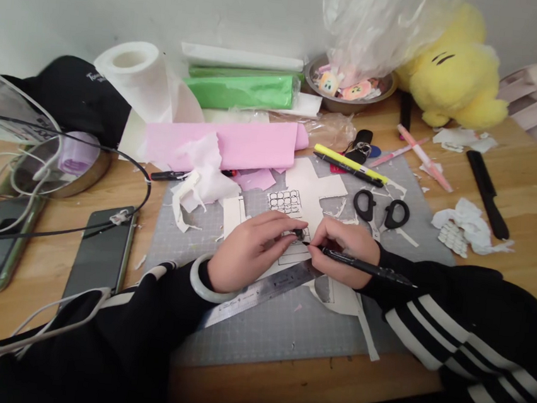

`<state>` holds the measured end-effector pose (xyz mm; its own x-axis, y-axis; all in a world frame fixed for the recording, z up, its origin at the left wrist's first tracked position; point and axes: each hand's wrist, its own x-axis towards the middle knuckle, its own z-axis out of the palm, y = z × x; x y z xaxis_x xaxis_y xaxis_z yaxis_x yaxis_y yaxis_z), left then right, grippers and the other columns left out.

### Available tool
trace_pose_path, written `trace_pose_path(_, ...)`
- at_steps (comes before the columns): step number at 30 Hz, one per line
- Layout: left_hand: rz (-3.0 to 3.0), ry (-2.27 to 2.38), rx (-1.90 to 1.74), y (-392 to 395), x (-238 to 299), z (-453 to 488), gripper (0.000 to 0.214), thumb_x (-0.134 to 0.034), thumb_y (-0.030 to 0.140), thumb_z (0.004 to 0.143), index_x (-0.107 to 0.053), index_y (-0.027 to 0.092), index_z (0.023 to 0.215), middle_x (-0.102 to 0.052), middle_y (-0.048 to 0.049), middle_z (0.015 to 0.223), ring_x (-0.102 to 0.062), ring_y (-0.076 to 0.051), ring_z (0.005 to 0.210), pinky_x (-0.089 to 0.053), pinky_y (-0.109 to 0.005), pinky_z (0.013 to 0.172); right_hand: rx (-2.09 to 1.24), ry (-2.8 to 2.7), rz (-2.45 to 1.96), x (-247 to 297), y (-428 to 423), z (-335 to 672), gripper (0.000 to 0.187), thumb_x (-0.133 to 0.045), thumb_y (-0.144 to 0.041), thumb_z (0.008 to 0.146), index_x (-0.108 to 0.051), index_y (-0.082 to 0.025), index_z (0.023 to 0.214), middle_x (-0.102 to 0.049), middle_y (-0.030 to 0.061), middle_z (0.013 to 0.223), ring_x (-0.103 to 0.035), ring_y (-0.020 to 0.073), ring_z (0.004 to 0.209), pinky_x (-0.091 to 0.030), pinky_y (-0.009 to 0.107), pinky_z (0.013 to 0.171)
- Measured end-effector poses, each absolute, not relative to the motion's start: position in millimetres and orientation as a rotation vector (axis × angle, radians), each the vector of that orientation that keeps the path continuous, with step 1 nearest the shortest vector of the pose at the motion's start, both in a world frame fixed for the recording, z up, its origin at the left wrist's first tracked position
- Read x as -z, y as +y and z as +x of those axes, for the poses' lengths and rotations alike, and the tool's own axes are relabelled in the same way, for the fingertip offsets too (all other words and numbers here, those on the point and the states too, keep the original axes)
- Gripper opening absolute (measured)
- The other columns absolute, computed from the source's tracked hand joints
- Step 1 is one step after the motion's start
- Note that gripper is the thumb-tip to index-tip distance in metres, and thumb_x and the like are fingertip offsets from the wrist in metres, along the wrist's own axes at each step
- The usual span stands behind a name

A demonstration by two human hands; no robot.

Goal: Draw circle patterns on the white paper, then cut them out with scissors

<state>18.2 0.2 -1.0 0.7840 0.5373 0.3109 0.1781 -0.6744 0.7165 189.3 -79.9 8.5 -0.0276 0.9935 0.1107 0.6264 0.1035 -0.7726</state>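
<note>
My right hand (pixel 345 250) is closed around a black pen (pixel 369 269), its back end reaching over my wrist and its tip toward the left. Close beside it, my left hand (pixel 254 248) pinches a small black piece (pixel 299 233) that looks like a pen cap. Both hands are over white paper (pixel 306 178) with drawn lines and a grid of rounded shapes (pixel 285 201). A metal ruler (pixel 260 292) lies slanted below them. Black-handled scissors (pixel 381 212) rest just beyond my right hand. My fingers partly hide the paper.
Under the papers is a grey cutting mat (pixel 255 343). Pink paper (pixel 250 146), a paper roll (pixel 137 81) and a metal bowl (pixel 347 101) stand behind. A yellow highlighter (pixel 348 163) and paper scraps lie around. Phones (pixel 100 248) and cables are at left; a black comb (pixel 487 194) is at right.
</note>
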Motion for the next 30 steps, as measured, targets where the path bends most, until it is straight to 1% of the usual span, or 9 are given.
trace_pose_path(7,2.265,0.514,-0.633,1.0,1.7,18.3,0.023,-0.049,0.015,0.086,-0.061,0.017,0.106,-0.063,-0.0071,0.095,-0.059,-0.014,0.084,-0.049,-0.026,0.073,-0.665,-1.838,-1.577,-2.8,-78.8,188.0,0.002,-0.052,-0.018,0.071,-0.052,-0.017,0.069,-0.051,-0.0054,0.053,-0.042,0.0061,0.045,-0.032,0.018,0.048)
trace_pose_path(12,2.256,0.51,-0.631,1.6,1.8,19.5,0.022,-0.05,0.015,0.086,-0.062,0.018,0.105,-0.063,-0.0066,0.095,-0.059,-0.014,0.086,-0.049,-0.026,0.076,-0.529,-1.923,-1.571,3.9,-79.0,187.7,0.006,-0.05,-0.022,0.073,-0.055,-0.019,0.071,-0.055,-0.0023,0.054,-0.047,0.0098,0.047,-0.035,0.021,0.049)
trace_pose_path(17,2.261,0.479,-0.618,2.4,2.4,20.3,0.026,-0.048,0.012,0.087,-0.061,0.019,0.108,-0.062,-0.0066,0.098,-0.059,-0.014,0.088,-0.048,-0.026,0.078,-0.387,-1.971,-1.499,10.2,-78.7,187.2,0.006,-0.049,-0.02,0.072,-0.054,-0.019,0.07,-0.057,-0.0013,0.055,-0.051,0.0116,0.049,-0.037,0.022,0.051)
trace_pose_path(24,2.271,0.466,-0.605,3.0,2.4,19.5,0.028,-0.047,0.011,0.087,-0.059,0.019,0.111,-0.062,-0.0064,0.099,-0.058,-0.014,0.09,-0.048,-0.027,0.08,-0.394,-1.982,-1.501,10.6,-79.0,187.4,0.007,-0.049,-0.019,0.072,-0.055,-0.019,0.07,-0.059,-0.0007,0.058,-0.053,0.0119,0.051,-0.039,0.022,0.053)
trace_pose_path(30,2.324,0.441,-0.621,2.1,2.1,20.3,0.027,-0.046,0.011,0.087,-0.06,0.018,0.109,-0.063,-0.0076,0.1,-0.059,-0.015,0.091,-0.048,-0.027,0.081,-0.295,-2.046,-1.479,12.9,-79.4,185.0,0.011,-0.046,-0.017,0.072,-0.056,-0.017,0.068,-0.061,0.0013,0.062,-0.058,0.0127,0.058,-0.04,0.022,0.057)
